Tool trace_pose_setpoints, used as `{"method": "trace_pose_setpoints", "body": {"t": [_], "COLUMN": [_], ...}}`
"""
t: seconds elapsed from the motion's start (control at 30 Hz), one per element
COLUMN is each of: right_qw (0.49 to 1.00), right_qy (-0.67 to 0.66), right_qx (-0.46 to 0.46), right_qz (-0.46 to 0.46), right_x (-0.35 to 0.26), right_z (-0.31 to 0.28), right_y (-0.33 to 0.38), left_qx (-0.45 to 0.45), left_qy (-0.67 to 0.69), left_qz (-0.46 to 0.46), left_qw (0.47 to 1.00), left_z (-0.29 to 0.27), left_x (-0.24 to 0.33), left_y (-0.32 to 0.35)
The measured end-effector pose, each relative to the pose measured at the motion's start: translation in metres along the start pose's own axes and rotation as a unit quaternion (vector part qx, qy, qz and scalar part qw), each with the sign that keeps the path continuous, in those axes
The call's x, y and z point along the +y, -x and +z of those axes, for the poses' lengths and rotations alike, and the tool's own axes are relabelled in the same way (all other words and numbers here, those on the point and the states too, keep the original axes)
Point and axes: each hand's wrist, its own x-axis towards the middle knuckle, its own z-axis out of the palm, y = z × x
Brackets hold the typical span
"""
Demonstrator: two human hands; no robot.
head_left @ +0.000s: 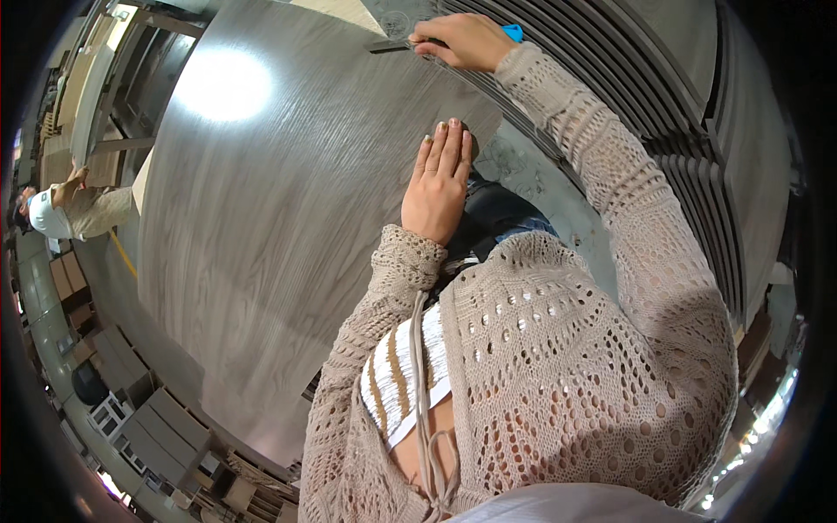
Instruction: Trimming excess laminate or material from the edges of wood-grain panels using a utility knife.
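Note:
A large grey wood-grain panel [270, 218] fills the middle of the view, with a bright glare spot near its top. My left hand [440, 179] lies flat on the panel near its right edge, fingers together and stretched out. My right hand [462, 39] reaches to the panel's far edge and grips a tool with a blue handle [513, 32]; its thin dark blade [388, 45] lies along that edge. Both my arms wear beige open-knit sleeves.
A stack of similar grey panels [689, 131] stands on edge at the right. Another person [65, 213] in a light cap and beige top is at the far left. Boards and cabinet parts [148, 410] lie at the lower left. Grey concrete floor [532, 170] shows beside the panel.

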Motion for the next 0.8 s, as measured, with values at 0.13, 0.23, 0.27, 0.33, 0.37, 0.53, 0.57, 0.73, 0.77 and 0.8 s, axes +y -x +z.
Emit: {"method": "trace_pose_setpoints", "body": {"t": [0.13,0.23,0.27,0.33,0.37,0.53,0.57,0.73,0.77,0.8], "right_qw": [1.0,0.999,0.996,0.982,0.982,0.964,0.95,0.929,0.924,0.919], "right_qy": [0.008,-0.016,-0.042,-0.083,-0.083,-0.205,-0.225,-0.297,-0.309,-0.323], "right_qx": [0.013,0.034,-0.048,-0.113,-0.112,-0.127,-0.158,-0.132,-0.123,-0.113], "right_qz": [-0.004,0.001,0.063,0.128,0.128,0.116,0.147,0.179,0.19,0.198], "right_x": [0.003,-0.006,-0.015,-0.021,-0.014,0.007,0.007,0.014,0.017,0.016], "right_z": [0.016,0.016,0.008,-0.002,0.002,0.007,0.006,0.024,0.025,0.024], "right_y": [-0.012,-0.016,-0.016,-0.004,0.004,0.02,0.021,0.035,0.045,0.049], "left_qx": [0.006,-0.007,-0.024,-0.047,-0.05,-0.068,-0.073,-0.03,-0.03,-0.001], "left_qy": [-0.009,-0.022,0.002,0.022,0.013,-0.066,-0.101,-0.208,-0.206,-0.22], "left_qz": [0.005,-0.012,-0.021,-0.034,-0.043,-0.2,-0.242,-0.334,-0.329,-0.295], "left_qw": [1.0,1.0,0.999,0.998,0.998,0.975,0.962,0.919,0.921,0.93], "left_z": [0.002,-0.007,-0.013,-0.024,-0.029,-0.057,-0.061,-0.055,-0.049,-0.044], "left_x": [0.0,-0.005,-0.007,-0.01,-0.013,-0.019,-0.017,-0.04,-0.044,-0.048], "left_y": [0.001,0.008,0.015,0.042,0.061,0.172,0.194,0.287,0.291,0.295]}}
